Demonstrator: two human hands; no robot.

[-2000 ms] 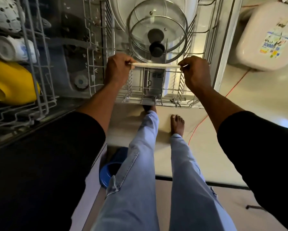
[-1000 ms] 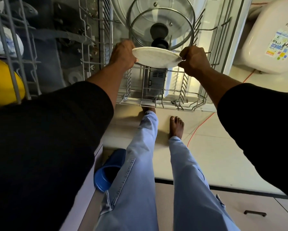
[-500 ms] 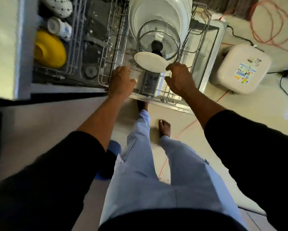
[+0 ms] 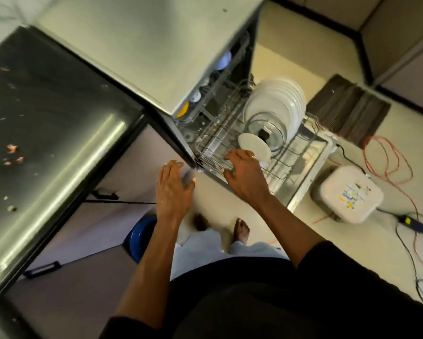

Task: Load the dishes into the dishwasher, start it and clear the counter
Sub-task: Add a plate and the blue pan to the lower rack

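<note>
Head: left hand (image 4: 173,189), right hand (image 4: 245,176) empty; small plate (image 4: 253,148) racked.

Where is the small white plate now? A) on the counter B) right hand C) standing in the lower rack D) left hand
C: the small plate stands in the lower rack before the glass lids; the left hand and right hand hold nothing.

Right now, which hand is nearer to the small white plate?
Right. The right hand is close in front of the plate, over the rack; the left hand is farther away, outside the rack.
</note>
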